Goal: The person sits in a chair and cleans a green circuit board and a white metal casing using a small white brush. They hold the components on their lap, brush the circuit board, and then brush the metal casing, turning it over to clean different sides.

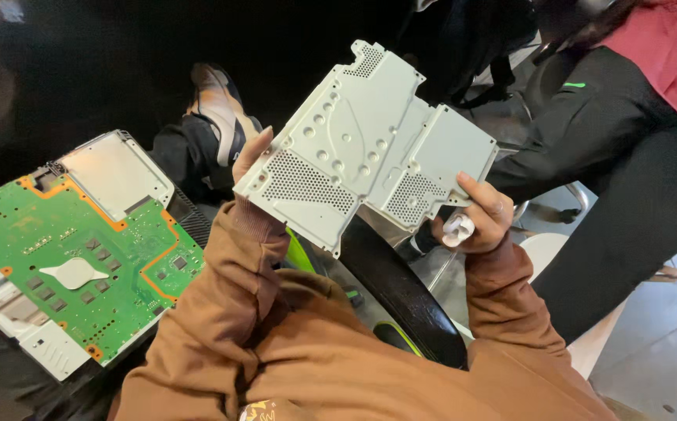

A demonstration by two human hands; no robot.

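Brown sleeves lift a pale metal shield plate (365,144).
Left hand (251,160) and right hand (482,218) pinch its edges; it might slip onto the green circuit board (81,249).

Green circuit board (81,257), perhaps a shoe (217,105)

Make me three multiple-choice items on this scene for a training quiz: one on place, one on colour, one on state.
1. Where is the circuit board?
A. left of the shield
B. right of it
C. on top of it

2. What colour is the board?
A. blue
B. green
C. red

3. How is the metal shield held?
A. lying flat on the floor
B. by one hand
C. by both hands, raised

Answers: 1 A, the circuit board lies left of the shield. 2 B, it is green. 3 C, the left hand and right hand grip its edges.
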